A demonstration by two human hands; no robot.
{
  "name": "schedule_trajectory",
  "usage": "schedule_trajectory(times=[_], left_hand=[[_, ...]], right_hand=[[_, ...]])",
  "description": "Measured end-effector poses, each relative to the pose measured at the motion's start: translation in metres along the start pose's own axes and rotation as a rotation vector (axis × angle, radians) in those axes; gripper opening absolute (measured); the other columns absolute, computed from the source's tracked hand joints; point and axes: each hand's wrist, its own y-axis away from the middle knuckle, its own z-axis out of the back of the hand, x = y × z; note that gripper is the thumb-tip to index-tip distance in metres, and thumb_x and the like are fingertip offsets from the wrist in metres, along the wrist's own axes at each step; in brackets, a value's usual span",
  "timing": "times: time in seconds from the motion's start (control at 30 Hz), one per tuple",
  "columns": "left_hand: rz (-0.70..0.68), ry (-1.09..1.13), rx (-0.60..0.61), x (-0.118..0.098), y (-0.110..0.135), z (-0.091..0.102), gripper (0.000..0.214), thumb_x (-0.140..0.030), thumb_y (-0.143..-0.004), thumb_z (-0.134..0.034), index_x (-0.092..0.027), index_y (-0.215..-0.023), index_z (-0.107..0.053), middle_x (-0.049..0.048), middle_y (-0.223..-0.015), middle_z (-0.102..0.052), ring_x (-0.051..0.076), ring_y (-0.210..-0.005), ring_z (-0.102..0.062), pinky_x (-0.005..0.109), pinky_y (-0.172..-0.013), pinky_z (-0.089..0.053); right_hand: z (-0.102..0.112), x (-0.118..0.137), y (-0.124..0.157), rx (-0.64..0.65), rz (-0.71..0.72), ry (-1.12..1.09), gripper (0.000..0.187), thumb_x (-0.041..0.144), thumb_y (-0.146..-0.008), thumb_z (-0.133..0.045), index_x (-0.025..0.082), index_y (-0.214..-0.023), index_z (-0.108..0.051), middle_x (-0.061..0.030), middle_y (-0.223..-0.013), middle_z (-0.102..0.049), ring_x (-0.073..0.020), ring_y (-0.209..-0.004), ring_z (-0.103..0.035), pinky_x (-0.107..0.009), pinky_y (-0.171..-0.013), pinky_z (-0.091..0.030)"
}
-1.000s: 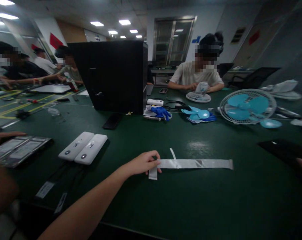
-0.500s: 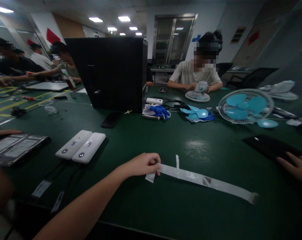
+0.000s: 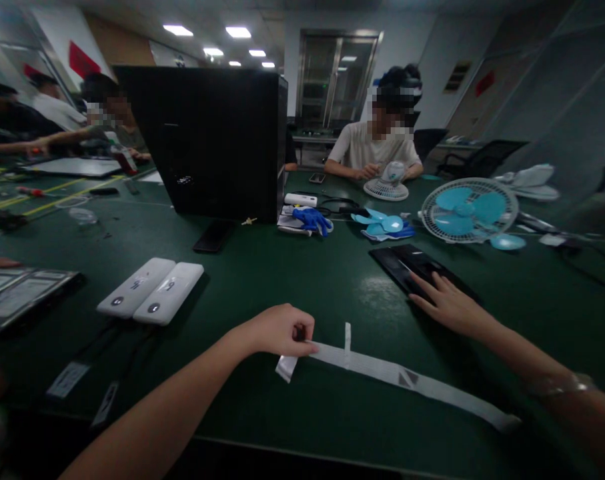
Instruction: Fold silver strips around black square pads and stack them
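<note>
My left hand (image 3: 288, 332) pinches the left end of a long white flat ribbon cable (image 3: 375, 365), thumb against the fingers. The cable runs rightward across the green table to a darker end at the lower right. A thin white strip of tape (image 3: 347, 345) sticks up from it, and a small dark patch marks its middle. Beneath my left hand hangs a short pale tab (image 3: 286, 367). My right hand (image 3: 449, 305) lies with fingers spread on a glossy black flat panel (image 3: 389, 267), which rests on the table beyond the cable.
Two white power banks (image 3: 152, 291) with cables lie left, beside a metal-framed drive-like unit (image 3: 25, 297). A large black case (image 3: 207, 143) stands behind a phone (image 3: 213, 236). Farther right are blue gloves (image 3: 312, 221), fan blades (image 3: 377, 223) and a fan grille (image 3: 468, 209). A co-worker (image 3: 377, 147) sits opposite.
My right hand and the black panel have moved left, nearer the middle of the table. My left hand keeps its pinch on the ribbon cable. The view has shifted slightly right.
</note>
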Motion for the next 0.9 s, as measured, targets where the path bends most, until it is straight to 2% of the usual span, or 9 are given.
schedule_trajectory(times=[0.23, 0.43, 0.53, 0.67, 0.77, 0.9], left_hand=[[-0.018, -0.092, -0.013, 0.002, -0.002, 0.000, 0.027, -0.045, -0.082, -0.063, -0.018, -0.077, -0.062, -0.0020, -0.071, -0.062, 0.011, -0.061, -0.056, 0.022, -0.054, -0.036], [-0.006, -0.164, -0.043, 0.002, -0.001, 0.001, 0.028, -0.044, -0.081, -0.063, -0.018, -0.071, -0.060, -0.0024, -0.066, -0.061, 0.010, -0.057, -0.053, 0.022, -0.051, -0.031], [0.016, -0.181, -0.051, 0.000, -0.001, 0.000, 0.029, -0.045, -0.080, -0.063, -0.018, -0.069, -0.060, -0.0025, -0.064, -0.061, 0.010, -0.055, -0.052, 0.022, -0.051, -0.031], [0.000, -0.167, -0.024, -0.003, -0.001, -0.001, 0.034, -0.049, -0.079, -0.064, -0.017, -0.066, -0.062, -0.0024, -0.062, -0.061, 0.009, -0.054, -0.052, 0.021, -0.051, -0.032], [-0.025, -0.147, -0.011, -0.004, 0.001, 0.000, 0.035, -0.049, -0.078, -0.064, -0.017, -0.065, -0.062, -0.0027, -0.060, -0.060, 0.008, -0.052, -0.051, 0.021, -0.050, -0.031], [0.009, -0.047, 0.020, 0.000, 0.003, 0.002, 0.033, -0.047, -0.079, -0.065, -0.016, -0.067, -0.061, -0.0026, -0.063, -0.060, 0.008, -0.054, -0.051, 0.020, -0.050, -0.033]], right_hand=[[0.026, 0.098, 0.005, -0.001, 0.172, -0.062, 0.075, 0.068, -0.089, -0.029, 0.028, -0.152, -0.018, -0.0140, -0.154, -0.019, -0.0380, -0.136, -0.027, -0.055, -0.106, -0.031], [0.045, 0.142, 0.015, 0.017, 0.316, -0.125, 0.079, 0.059, -0.086, -0.047, 0.029, -0.152, -0.016, -0.0146, -0.154, -0.017, -0.0394, -0.136, -0.026, -0.057, -0.105, -0.030], [0.057, 0.155, 0.028, 0.065, 0.442, -0.189, 0.084, 0.049, -0.082, -0.057, 0.031, -0.152, -0.015, -0.0125, -0.156, -0.011, -0.0391, -0.138, -0.021, -0.057, -0.107, -0.029], [0.069, 0.162, 0.043, 0.142, 0.651, -0.290, 0.089, 0.036, -0.077, -0.064, 0.030, -0.152, -0.017, -0.0094, -0.157, -0.005, -0.0332, -0.141, -0.013, -0.052, -0.112, -0.022], [0.075, 0.156, 0.046, 0.213, 0.741, -0.326, 0.092, 0.034, -0.074, -0.066, 0.027, -0.152, -0.019, -0.0095, -0.156, -0.008, -0.0307, -0.142, -0.014, -0.051, -0.113, -0.018], [0.077, 0.142, 0.047, 0.278, 0.786, -0.358, 0.095, 0.039, -0.072, -0.068, 0.029, -0.152, -0.017, -0.0061, -0.156, -0.014, -0.0292, -0.141, -0.017, -0.052, -0.114, -0.014]])
